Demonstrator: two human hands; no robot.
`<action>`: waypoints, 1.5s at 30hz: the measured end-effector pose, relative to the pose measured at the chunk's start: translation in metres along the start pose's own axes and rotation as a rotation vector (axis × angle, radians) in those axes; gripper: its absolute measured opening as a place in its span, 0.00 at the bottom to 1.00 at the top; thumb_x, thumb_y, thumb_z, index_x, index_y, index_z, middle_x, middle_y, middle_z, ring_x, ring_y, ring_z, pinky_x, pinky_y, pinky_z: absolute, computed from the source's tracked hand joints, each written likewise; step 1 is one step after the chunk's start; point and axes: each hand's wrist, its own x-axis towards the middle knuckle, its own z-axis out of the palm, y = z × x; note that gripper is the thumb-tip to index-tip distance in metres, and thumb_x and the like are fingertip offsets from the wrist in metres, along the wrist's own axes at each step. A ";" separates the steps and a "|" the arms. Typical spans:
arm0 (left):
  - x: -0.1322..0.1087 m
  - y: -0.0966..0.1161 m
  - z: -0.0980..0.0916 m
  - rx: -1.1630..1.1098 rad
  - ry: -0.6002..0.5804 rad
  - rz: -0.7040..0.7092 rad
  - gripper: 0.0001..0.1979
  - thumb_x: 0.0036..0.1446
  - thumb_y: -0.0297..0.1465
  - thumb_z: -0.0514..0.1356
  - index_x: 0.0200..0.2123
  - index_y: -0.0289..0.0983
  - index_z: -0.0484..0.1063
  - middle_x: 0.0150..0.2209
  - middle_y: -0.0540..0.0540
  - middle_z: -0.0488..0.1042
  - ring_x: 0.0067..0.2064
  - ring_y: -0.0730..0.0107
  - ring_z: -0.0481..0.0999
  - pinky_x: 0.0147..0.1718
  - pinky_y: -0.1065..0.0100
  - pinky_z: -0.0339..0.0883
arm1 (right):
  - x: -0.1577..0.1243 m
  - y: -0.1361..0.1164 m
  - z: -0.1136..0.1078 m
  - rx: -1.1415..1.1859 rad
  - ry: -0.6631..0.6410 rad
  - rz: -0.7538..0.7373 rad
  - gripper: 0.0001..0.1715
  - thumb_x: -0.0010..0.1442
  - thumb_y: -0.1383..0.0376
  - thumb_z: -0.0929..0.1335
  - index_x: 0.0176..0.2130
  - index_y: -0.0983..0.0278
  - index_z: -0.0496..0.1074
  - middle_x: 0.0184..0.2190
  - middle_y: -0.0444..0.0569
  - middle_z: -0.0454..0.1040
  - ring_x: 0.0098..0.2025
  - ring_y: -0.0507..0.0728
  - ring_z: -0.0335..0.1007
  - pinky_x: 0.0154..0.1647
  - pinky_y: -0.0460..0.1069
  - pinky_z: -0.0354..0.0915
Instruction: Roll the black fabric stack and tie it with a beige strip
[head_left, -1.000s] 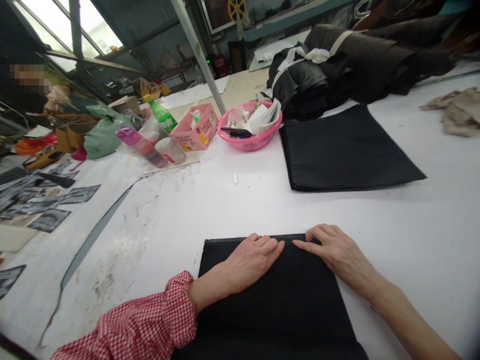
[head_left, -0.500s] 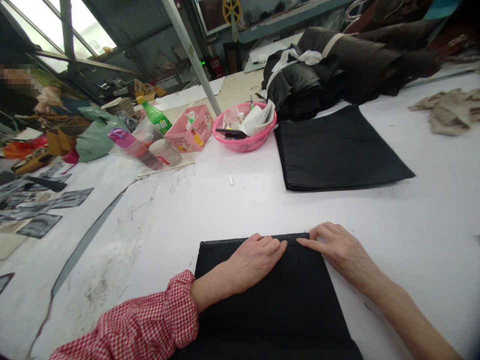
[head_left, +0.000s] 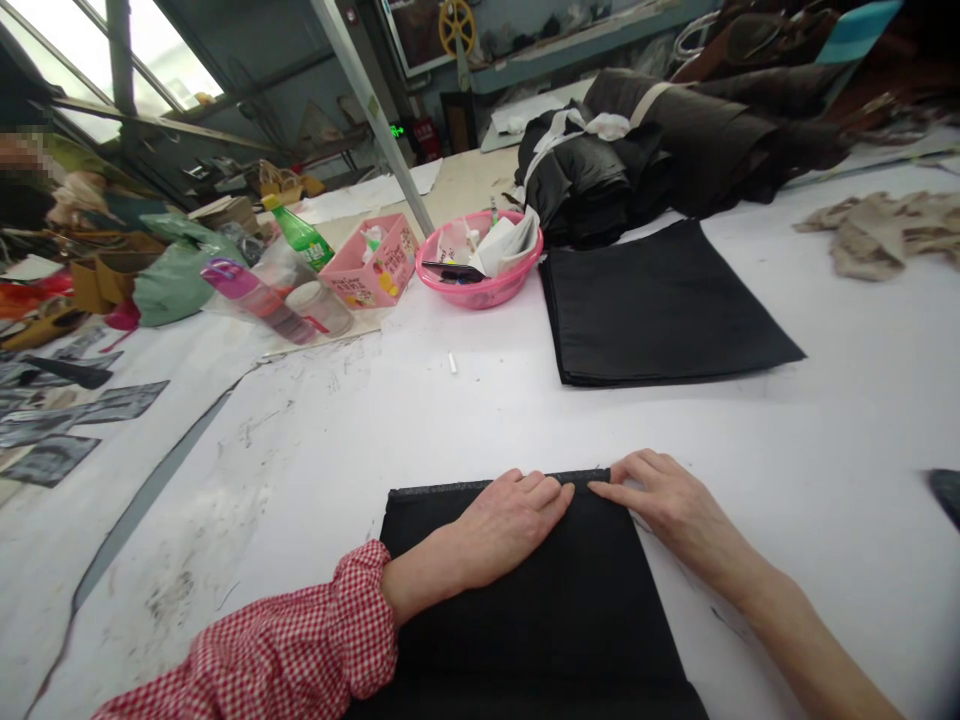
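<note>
A folded piece of black fabric lies on the white table right in front of me. My left hand, in a red-checked sleeve, rests flat on it near the far edge, fingers stretched out. My right hand lies flat at the fabric's far right corner, fingers extended and pressing the edge. The fingertips of both hands nearly meet at the middle of that edge. Neither hand holds anything.
A stack of black fabric sheets lies farther back. A pink basin, pink box, green bottle and other bottles stand at the back left. Dark fabric rolls and beige cloth sit behind. Grey cut pieces lie left.
Both hands stay flat on the fabric's far edge. The view has drifted a little to the right, so the surroundings sit further left in the picture.
</note>
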 end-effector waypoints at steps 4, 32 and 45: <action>0.002 0.001 0.000 0.006 -0.005 0.007 0.23 0.68 0.26 0.49 0.64 0.32 0.52 0.42 0.44 0.67 0.42 0.65 0.66 0.38 0.63 0.60 | 0.000 -0.003 -0.002 -0.033 -0.023 0.001 0.19 0.66 0.73 0.63 0.52 0.56 0.71 0.40 0.50 0.68 0.42 0.57 0.63 0.44 0.53 0.60; 0.019 0.008 0.004 0.021 0.084 0.022 0.21 0.68 0.27 0.48 0.62 0.32 0.54 0.41 0.44 0.68 0.42 0.64 0.67 0.35 0.63 0.59 | -0.014 0.000 -0.007 0.203 0.163 0.234 0.15 0.67 0.67 0.65 0.53 0.56 0.70 0.41 0.49 0.69 0.44 0.56 0.67 0.44 0.52 0.67; 0.020 0.009 -0.004 -0.013 0.038 0.002 0.22 0.68 0.28 0.50 0.63 0.34 0.53 0.42 0.45 0.67 0.43 0.65 0.67 0.36 0.63 0.61 | -0.015 -0.002 -0.002 -0.021 0.112 0.168 0.13 0.66 0.71 0.64 0.46 0.58 0.73 0.39 0.48 0.70 0.42 0.56 0.65 0.43 0.52 0.63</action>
